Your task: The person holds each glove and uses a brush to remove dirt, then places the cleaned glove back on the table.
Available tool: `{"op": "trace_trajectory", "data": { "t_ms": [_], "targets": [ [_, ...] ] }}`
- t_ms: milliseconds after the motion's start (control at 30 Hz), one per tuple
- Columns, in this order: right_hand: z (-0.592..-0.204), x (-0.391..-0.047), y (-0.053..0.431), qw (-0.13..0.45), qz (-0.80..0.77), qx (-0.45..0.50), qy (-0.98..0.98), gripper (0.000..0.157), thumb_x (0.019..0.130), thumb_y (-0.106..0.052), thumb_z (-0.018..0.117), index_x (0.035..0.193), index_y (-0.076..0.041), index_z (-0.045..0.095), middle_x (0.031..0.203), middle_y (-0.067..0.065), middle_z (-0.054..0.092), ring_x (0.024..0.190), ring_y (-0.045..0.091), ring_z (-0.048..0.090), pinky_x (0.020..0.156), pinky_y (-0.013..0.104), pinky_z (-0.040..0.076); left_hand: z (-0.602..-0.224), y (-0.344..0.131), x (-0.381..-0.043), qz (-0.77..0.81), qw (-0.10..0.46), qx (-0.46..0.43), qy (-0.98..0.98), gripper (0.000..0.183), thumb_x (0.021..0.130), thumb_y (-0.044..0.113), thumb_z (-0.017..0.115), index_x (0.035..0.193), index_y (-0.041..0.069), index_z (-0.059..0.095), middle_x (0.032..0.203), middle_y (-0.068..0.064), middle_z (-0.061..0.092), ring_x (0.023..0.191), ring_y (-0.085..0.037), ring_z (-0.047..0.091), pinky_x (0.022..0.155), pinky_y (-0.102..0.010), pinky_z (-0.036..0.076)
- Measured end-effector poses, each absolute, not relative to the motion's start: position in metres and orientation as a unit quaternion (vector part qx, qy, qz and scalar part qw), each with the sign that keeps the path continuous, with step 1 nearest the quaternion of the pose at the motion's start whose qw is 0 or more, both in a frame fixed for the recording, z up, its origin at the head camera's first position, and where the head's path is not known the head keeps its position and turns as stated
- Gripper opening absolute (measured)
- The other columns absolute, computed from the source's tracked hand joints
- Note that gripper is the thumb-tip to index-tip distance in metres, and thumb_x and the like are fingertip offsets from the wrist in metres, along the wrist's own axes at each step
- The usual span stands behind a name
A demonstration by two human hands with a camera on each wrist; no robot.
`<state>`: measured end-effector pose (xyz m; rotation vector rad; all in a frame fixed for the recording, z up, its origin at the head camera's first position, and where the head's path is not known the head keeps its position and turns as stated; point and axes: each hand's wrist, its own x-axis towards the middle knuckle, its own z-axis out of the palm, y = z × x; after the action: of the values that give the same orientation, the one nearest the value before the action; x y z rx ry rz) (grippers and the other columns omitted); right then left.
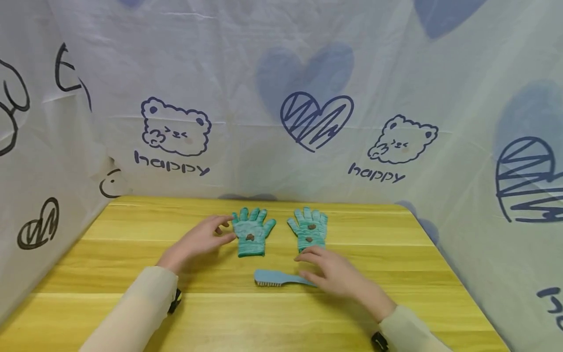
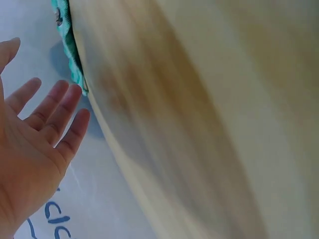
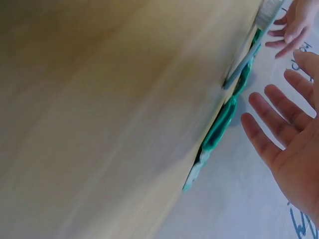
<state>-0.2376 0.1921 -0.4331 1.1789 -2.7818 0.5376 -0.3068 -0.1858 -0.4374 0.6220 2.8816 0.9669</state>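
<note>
Two green knitted gloves lie flat on the table, fingers toward the back. The left glove [image 1: 251, 244] carries one brown stain, the right glove [image 1: 313, 231] two. Beside the left glove's outer edge is my left hand [image 1: 206, 238], its fingertips right at the glove; its relaxed, spread fingers show in the left wrist view. My right hand [image 1: 332, 271] hovers near the right glove's cuff and over the handle end of a light blue brush [image 1: 274, 277], hiding that end. Its fingers are loosely extended and hold nothing. The brush lies with its pale bristles toward the front.
The yellow wood-grain table [image 1: 211, 313] ends at a white curtain [image 1: 246, 161] printed with hearts, bears and words. More curtain hangs along both sides. Dark wrist devices show at both sleeves [image 1: 140, 303].
</note>
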Motion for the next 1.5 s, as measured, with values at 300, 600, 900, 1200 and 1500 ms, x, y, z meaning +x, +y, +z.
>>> {"op": "trace_trajectory", "data": {
  "t_ms": [300,600,900,1200,1500],
  "targets": [
    [-0.438,-0.241,0.178,-0.046,0.148,0.409,-0.899,0.045,0.101,-0.040,0.067,0.143,-0.023,0.063,0.137,-0.003,0.060,0.118,0.015,0.061,0.099,0.039,0.053,-0.445,-0.174,-0.327,0.329,0.061,0.193,0.922,0.068,0.100,0.032,0.070,0.154,0.000,0.046,0.126,-0.021,0.063,0.111,-0.035,0.063,0.098,-0.053,0.052],
    [-0.443,-0.243,0.175,-0.036,0.125,0.444,-0.886,0.042,0.099,-0.030,0.072,0.140,-0.023,0.067,0.122,-0.004,0.065,0.109,0.011,0.060,0.094,0.033,0.053,-0.451,-0.169,-0.337,0.339,0.073,0.172,0.922,0.077,0.092,0.037,0.079,0.151,-0.002,0.049,0.125,-0.022,0.061,0.112,-0.036,0.059,0.098,-0.054,0.050],
    [-0.443,-0.243,0.175,-0.035,0.114,0.455,-0.883,0.043,0.099,-0.022,0.073,0.141,-0.024,0.067,0.115,-0.004,0.066,0.101,0.009,0.059,0.083,0.027,0.052,-0.442,-0.153,-0.329,0.295,0.074,0.140,0.942,0.080,0.086,0.037,0.085,0.148,-0.002,0.053,0.119,-0.020,0.057,0.103,-0.031,0.055,0.093,-0.050,0.049],
    [-0.441,-0.242,0.173,-0.021,0.103,0.460,-0.882,0.044,0.098,-0.021,0.074,0.141,-0.024,0.067,0.112,-0.004,0.066,0.098,0.009,0.060,0.081,0.025,0.052,-0.443,-0.150,-0.330,0.331,0.093,0.133,0.930,0.072,0.088,0.022,0.085,0.147,-0.005,0.052,0.110,-0.017,0.062,0.096,-0.029,0.056,0.088,-0.045,0.049],
    [-0.441,-0.242,0.173,-0.023,0.103,0.453,-0.885,0.044,0.097,-0.022,0.075,0.140,-0.024,0.068,0.109,-0.004,0.065,0.093,0.007,0.057,0.076,0.024,0.050,-0.446,-0.152,-0.331,0.369,0.105,0.135,0.914,0.058,0.090,0.007,0.080,0.142,-0.003,0.057,0.092,-0.009,0.060,0.082,-0.022,0.053,0.076,-0.035,0.046]
  ]
}}
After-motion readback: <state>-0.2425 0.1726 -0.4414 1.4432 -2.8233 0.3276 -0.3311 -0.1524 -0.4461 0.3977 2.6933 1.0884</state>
